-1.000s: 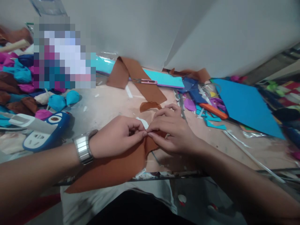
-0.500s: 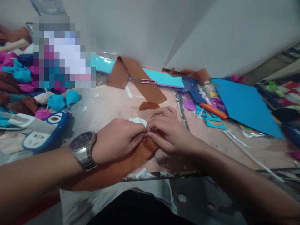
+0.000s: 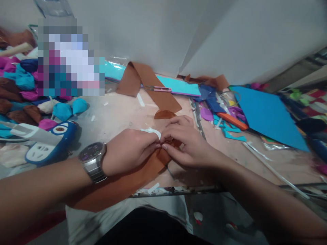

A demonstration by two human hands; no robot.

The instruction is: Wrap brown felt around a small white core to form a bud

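Note:
My left hand (image 3: 131,148), with a wristwatch above it, is closed in a pinch on the edge of a long brown paper strip (image 3: 122,185). The strip runs from the fingertips down over the table's front edge. My right hand (image 3: 187,143) pinches the same strip from the other side, and the fingertips of both hands meet. Between the fingers the paper looks bunched, but the detail is hidden. Just beyond the hands are a small brown paper piece (image 3: 163,114) and a white scrap (image 3: 151,131).
A folded brown strip (image 3: 155,89) lies at the back under pink-handled thread snips (image 3: 160,88). At left are a blue-and-white power socket (image 3: 43,148) and a pile of colourful wrapped bundles (image 3: 22,81). An orange cutter (image 3: 233,121) and blue sheet (image 3: 270,115) lie at right.
Both hands stay almost in place, still pinching the brown strip. The left wrist has turned slightly, and the small brown piece beyond the fingers has shifted a little to the right.

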